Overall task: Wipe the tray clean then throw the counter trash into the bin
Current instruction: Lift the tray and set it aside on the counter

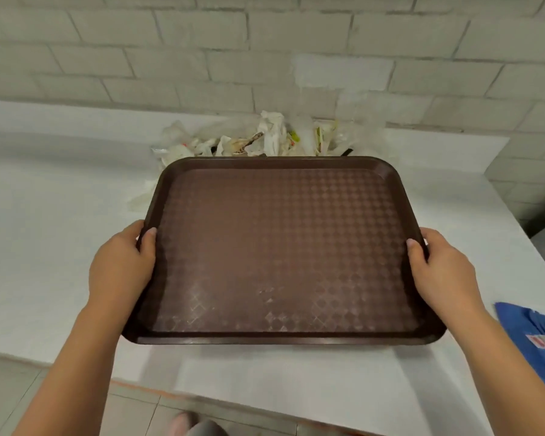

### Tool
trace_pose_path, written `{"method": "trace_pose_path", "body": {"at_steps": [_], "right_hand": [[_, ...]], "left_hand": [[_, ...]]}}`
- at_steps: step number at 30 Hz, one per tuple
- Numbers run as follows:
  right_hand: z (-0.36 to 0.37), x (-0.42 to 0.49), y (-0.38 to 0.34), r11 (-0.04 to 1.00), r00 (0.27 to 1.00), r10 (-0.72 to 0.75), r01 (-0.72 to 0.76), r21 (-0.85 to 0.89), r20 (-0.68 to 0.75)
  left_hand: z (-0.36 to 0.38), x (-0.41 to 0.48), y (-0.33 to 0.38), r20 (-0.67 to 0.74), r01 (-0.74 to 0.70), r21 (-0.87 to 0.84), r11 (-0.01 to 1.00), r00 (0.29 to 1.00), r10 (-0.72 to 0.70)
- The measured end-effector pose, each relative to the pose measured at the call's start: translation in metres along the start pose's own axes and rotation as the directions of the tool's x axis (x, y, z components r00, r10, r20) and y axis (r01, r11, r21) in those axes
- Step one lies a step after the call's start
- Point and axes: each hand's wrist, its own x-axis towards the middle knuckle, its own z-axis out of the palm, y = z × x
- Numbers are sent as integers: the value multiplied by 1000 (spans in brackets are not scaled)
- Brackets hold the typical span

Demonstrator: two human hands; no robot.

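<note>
A dark brown plastic tray (280, 247) with a diamond-textured floor fills the middle of the view, held over the white counter (60, 231). My left hand (123, 265) grips its left rim, thumb hooked over the edge. On the opposite rim my right hand (441, 269) holds it the same way. Faint whitish smears show on the tray floor near its front edge. Behind the tray lies a pile of crumpled white wrappers and plastic trash (265, 136) against the wall.
A blue cloth (535, 338) with a small label lies on the counter at the right edge. White brick wall (265, 42) runs along the back. The counter's front edge and tiled floor (29, 388) show below.
</note>
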Motion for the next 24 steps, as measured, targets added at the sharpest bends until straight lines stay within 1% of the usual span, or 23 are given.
{"method": "trace_pose_path", "body": {"at_steps": [3,6,10,13,16,20,24], "right_hand": [[25,4,-50,1000,1000,-9,9,-24,24],[60,9,-108,1000,1000,-11,11,-20,19],[127,12,-198,1000,1000,4,-5,-24,-17],[167,8,-256,999,999,40,-40,-11,-6],[208,2,-318,998,998,61,-61,15,-8],[250,4,-381,998,998,54,-53,41,-20],[285,13,-429,1000,999,20,-19,22,-48]], "left_hand": [[-18,32,-39,-13,31,-13,999,999,-31],[-35,73,-89,-26,51,-22,998,998,-52],[-54,154,-181,-12,16,-3,1000,1000,-16],[-69,202,-233,-7,-44,15,999,999,44],[-91,249,-285,21,-50,38,998,999,49],[-103,299,-342,36,-67,90,994,997,64],[-101,340,-389,55,-45,128,991,998,38]]}}
